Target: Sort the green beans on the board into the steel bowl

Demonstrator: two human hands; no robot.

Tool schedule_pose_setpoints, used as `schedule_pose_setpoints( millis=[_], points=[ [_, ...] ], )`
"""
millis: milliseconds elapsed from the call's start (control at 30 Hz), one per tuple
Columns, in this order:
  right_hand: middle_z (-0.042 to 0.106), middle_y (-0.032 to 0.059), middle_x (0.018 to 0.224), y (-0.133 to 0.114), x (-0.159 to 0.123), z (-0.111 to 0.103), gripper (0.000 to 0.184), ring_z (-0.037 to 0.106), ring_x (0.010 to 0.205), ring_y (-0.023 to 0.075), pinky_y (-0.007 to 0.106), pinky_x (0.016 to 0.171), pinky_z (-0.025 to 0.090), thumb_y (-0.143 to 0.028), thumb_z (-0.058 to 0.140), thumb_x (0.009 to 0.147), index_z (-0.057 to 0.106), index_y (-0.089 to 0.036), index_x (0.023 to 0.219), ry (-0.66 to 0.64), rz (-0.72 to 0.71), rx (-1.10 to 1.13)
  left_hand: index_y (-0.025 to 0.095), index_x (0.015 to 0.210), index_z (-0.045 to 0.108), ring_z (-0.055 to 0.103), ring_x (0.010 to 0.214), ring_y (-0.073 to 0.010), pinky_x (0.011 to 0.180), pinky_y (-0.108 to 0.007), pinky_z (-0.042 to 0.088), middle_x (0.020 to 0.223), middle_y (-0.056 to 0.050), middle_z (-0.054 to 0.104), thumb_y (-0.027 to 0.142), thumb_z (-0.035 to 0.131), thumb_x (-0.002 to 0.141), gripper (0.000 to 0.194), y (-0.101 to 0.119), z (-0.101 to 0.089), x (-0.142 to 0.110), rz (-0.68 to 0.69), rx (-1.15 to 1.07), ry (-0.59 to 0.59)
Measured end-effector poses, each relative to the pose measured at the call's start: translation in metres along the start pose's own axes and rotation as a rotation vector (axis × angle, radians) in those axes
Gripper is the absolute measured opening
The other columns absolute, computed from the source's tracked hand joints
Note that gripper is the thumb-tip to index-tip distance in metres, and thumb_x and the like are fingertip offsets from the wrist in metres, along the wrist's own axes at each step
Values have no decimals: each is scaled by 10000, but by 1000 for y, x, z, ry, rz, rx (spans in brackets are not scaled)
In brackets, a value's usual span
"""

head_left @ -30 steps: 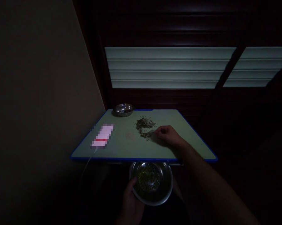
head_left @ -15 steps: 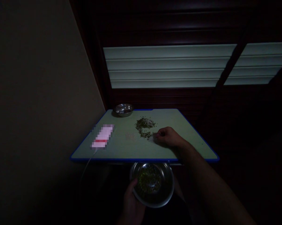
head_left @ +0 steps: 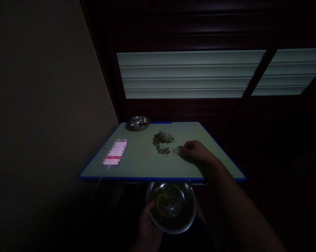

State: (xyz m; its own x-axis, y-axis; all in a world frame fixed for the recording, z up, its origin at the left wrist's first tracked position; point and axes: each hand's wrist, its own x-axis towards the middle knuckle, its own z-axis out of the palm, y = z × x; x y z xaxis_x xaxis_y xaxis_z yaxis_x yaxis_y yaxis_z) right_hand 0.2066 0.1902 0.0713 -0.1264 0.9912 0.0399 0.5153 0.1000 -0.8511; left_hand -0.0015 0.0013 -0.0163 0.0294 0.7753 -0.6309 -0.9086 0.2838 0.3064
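Note:
My left hand [head_left: 149, 224] grips the near left side of a steel bowl [head_left: 182, 224], thumb over the rim. Small green grains [head_left: 167, 203], perhaps beans or seeds, lie inside it. The bowl is held just below the table's front edge. On the tabletop my right hand [head_left: 196, 150] is closed around a small clear spoon [head_left: 176, 151], its rounded end pointing left and the rest hidden by my fingers. A loose pile of brownish-green grains [head_left: 161, 140] is spread to the left of the spoon, a small gap apart from it.
The pale table [head_left: 137, 169] has a blue edge. A smaller steel bowl [head_left: 138, 124] stands at its back left corner. A blurred-out phone [head_left: 116, 153] with a white cable [head_left: 97, 185] lies on the left. A wall and dark slatted doors stand close behind.
My right hand has drawn the clear spoon to the right, away from the grains' near edge. My left hand and the bowl stay nearly where they were.

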Motion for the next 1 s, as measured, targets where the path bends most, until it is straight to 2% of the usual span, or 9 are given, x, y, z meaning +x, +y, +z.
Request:
schedule_pose_setpoints(
  millis=[100,267,500,633,767,1000],
  points=[
    [554,-10,496,-3,-4,4,174,468,431,98,220,431,339,-256,707,605,560,-163,616,-114,41,19,110,1070,714,706,992,-299,976,-475,482,871,-109,790,216,559,859,283,-1,1,-1,-3,-4,-5],
    [539,-23,453,-24,-18,19,149,458,414,86,210,428,325,-150,671,620,530,-171,577,-169,93,-67,104,1005,733,699,1013,-296,984,-455,479,866,-112,789,192,585,843,237,-2,1,-1,1,-6,-16],
    [587,14,486,-49,-33,41,116,497,443,108,226,435,317,-124,642,643,568,-162,562,-143,158,-194,125,994,742,704,1002,-290,982,-456,479,850,-104,790,189,554,861,239,-2,2,-1,-21,-19,-25],
    [620,39,515,-53,-30,58,93,537,479,130,236,455,340,-177,649,656,605,-163,575,-63,172,-221,123,1030,734,694,1029,-295,988,-462,473,885,-108,790,203,565,859,254,-1,4,-3,-27,-16,-22],
    [665,80,575,-59,-25,73,110,584,545,151,233,479,361,-210,662,659,627,-157,569,7,122,-271,123,1038,736,679,1062,-306,996,-483,465,911,-121,789,213,580,848,262,-2,4,-3,-26,-23,-39],
    [698,131,644,-79,-18,88,128,622,582,177,231,468,376,-218,639,666,707,-110,664,-36,141,-324,156,985,758,670,1081,-305,999,-483,463,936,-115,790,227,585,844,234,-4,-2,3,-13,-29,-69]
  ],
)
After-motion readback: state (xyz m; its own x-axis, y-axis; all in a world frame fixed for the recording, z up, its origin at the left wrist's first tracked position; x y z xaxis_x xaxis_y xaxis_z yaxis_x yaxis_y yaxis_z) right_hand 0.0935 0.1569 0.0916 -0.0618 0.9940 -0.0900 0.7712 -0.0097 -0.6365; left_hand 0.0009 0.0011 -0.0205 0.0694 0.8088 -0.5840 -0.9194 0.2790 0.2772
